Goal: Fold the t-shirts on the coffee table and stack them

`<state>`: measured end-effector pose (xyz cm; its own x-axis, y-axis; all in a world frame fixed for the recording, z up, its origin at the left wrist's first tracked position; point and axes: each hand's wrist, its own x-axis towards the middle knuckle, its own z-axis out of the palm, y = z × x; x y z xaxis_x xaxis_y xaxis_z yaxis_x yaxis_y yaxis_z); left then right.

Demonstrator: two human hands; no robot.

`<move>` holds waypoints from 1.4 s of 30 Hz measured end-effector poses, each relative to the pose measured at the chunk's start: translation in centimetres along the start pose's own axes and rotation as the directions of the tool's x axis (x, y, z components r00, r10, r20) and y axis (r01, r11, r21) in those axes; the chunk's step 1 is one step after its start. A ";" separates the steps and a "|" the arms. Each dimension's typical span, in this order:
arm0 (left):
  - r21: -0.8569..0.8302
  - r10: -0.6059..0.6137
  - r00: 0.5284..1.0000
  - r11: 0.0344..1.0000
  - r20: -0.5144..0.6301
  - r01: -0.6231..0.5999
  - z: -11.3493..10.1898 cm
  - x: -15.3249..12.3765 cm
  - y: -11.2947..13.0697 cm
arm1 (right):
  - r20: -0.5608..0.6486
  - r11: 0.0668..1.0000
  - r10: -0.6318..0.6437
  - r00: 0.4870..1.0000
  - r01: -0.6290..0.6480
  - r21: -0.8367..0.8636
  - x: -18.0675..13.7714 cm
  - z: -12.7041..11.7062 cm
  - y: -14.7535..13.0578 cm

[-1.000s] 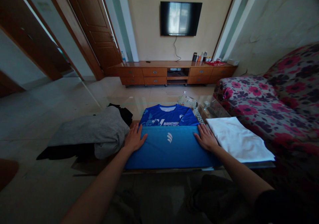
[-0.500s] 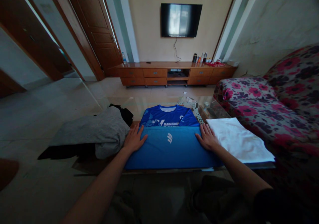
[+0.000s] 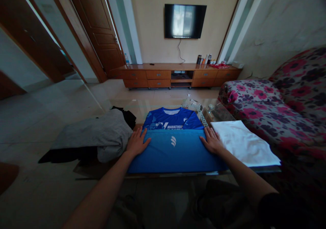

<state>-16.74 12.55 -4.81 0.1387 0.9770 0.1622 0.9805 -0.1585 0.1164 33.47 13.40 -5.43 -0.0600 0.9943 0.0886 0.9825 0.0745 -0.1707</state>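
A blue marathon shirt (image 3: pixel 174 144) lies on a glass coffee table (image 3: pixel 142 108), its lower part folded up over the chest. My left hand (image 3: pixel 137 142) rests flat on the fold's left edge, fingers spread. My right hand (image 3: pixel 211 140) lies flat on the right edge, fingers stretched out. Neither hand grips anything.
A grey garment (image 3: pixel 95 134) over a black one (image 3: pixel 63 154) lies left of the shirt. A folded white cloth (image 3: pixel 244 142) sits to the right. A floral sofa (image 3: pixel 285 103) stands at right, with a wooden TV cabinet (image 3: pixel 178 74) and a wall TV (image 3: pixel 185 20) beyond.
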 end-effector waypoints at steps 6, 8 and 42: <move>0.043 -0.007 1.000 0.999 -0.024 0.008 -1.0 -0.2 0.8 | 0.006 0.999 0.015 1.000 -0.014 -0.052 -0.3 -0.6 -0.4; 0.061 0.024 0.997 0.998 -0.078 -0.020 -1.7 -0.2 1.6 | -0.033 0.997 0.005 0.999 -0.007 -0.072 -0.5 -1.3 -1.2; -0.244 -0.181 0.977 0.958 -0.113 0.149 -1.2 6.4 2.8 | -0.131 0.988 0.124 0.984 -0.110 0.112 7.6 -4.2 -6.6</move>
<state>-13.26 18.17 -2.25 -0.0577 0.9671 0.2478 0.9262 -0.0408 0.3749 27.29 20.14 0.51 0.0859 0.9772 0.1944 0.9571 -0.0268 -0.2884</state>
